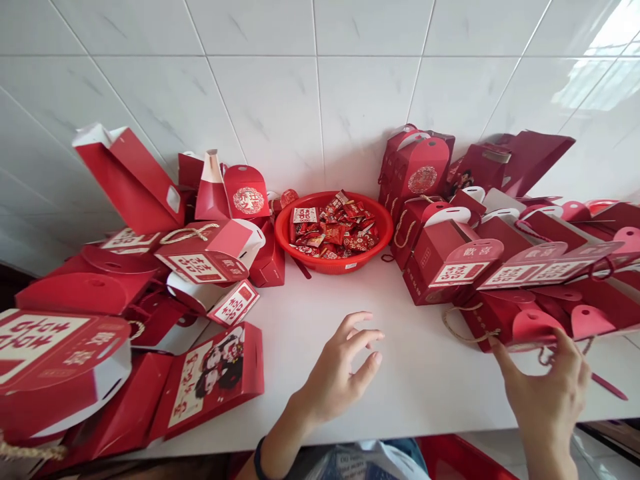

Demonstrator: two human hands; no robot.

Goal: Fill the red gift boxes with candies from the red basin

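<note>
My left hand (pixel 343 363) hovers over the white table with its fingers apart, holding nothing. At the right front, my right hand (pixel 547 380) has its thumb and forefinger spread across the near side of a red gift box (pixel 505 310) with a rope handle (pixel 463 333). Its fingertips look to be at the box; I cannot tell how firmly they touch. Ahead, a red plastic basket (pixel 330 268) holds many small red-wrapped sweets (pixel 335 230). A red card printed with white characters (pixel 306 215) lies on top of them.
Closed red gift boxes (pixel 460 263) stand in rows on the right. Unfilled-looking open boxes (pixel 140 180) and folded ones (pixel 215 377) pile up on the left. White tiles (pixel 370 100) rise behind the white table (pixel 320 300). Below its front edge is a red container (pixel 460 460).
</note>
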